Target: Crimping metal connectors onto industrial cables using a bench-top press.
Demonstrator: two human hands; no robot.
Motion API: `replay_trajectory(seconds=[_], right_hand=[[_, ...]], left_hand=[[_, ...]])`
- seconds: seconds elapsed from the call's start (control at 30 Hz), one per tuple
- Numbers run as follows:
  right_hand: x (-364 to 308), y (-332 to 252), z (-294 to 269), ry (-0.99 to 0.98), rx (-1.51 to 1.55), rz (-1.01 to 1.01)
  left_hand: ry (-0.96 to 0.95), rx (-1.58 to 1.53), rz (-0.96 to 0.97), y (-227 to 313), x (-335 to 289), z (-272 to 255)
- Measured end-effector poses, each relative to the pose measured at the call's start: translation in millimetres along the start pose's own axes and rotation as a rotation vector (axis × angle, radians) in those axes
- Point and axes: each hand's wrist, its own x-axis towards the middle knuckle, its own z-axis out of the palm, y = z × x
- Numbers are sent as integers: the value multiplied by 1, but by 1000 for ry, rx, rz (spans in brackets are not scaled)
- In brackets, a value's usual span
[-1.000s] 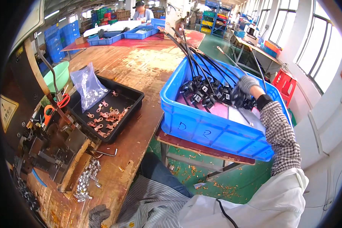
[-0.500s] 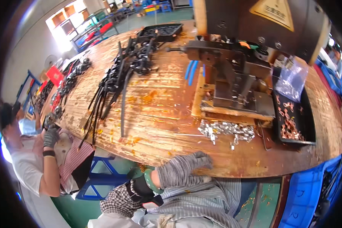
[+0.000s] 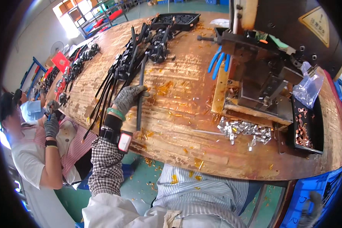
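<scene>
My left hand (image 3: pixel 130 97), in a grey knitted glove, has reached over the worn wooden table. Its fingers are closed round a thick black cable (image 3: pixel 139 117), which lies lengthwise and runs back into a pile of black cables with dark fittings (image 3: pixel 123 70). A green bangle and a black wrist strap show below the glove. My right hand (image 3: pixel 311 209), gloved too, is at the lower right over the blue crate (image 3: pixel 298 197). Motion smears its fingers, so what it holds, if anything, does not show.
A dark metal press (image 3: pixel 262 83) stands at right, with blue-handled pliers (image 3: pixel 218 62) beside it. Silver terminals (image 3: pixel 243 129) lie before it, near a black tray (image 3: pixel 315 146) of copper pieces. A black tray (image 3: pixel 195 23) stands far back. A co-worker (image 3: pixel 38 152) sits at left.
My left hand has moved from the table's front edge up and left onto the black cable. My right hand has come into view at the lower right. The view has shifted.
</scene>
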Motion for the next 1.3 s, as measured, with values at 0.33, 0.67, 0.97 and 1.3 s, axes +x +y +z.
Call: replay_trajectory(seconds=[0.33, 0.67, 0.97, 1.3], right_hand=[[43, -179, 181, -837, 1505, 231], [30, -157, 182, -1323, 1461, 440], [-10, -119, 166, -524, 510, -70], [-4, -110, 155, -174, 240, -182]], left_hand=[[-147, -167, -29, -17, -110, 160], [-83, 500, 197, -40, -129, 205], [342, 1094, 803, 9, -26, 127], [31, 1472, 228, 35, -33, 170]])
